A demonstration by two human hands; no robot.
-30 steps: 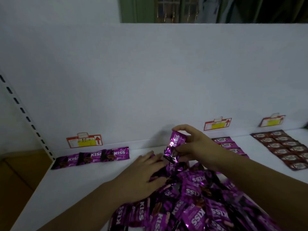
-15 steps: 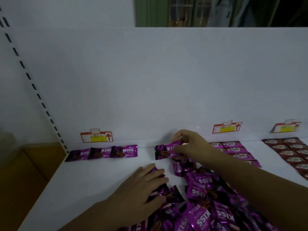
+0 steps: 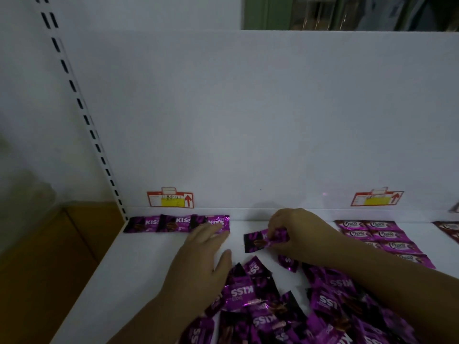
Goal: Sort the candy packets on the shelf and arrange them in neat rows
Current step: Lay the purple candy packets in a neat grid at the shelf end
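A row of three purple KISS packets (image 3: 164, 223) lies along the back of the white shelf (image 3: 139, 259) at the left. My left hand (image 3: 198, 264) is flat with straight fingers, its fingertips on the right end of that row. My right hand (image 3: 298, 234) pinches a single purple KISS packet (image 3: 255, 242) just right of the row, low over the shelf. A loose pile of purple KISS packets (image 3: 285, 309) covers the shelf in front of both hands.
Rows of pink Choco packets (image 3: 380, 237) lie to the right, with dark red packets (image 3: 447, 227) at the far right edge. Price tags (image 3: 170, 200) hang on the white back panel. A slotted upright (image 3: 82, 112) bounds the shelf on the left.
My right hand has lowered its packet from upright to lying flat near the row. My left hand has left the pile and reached forward to the row's right end.
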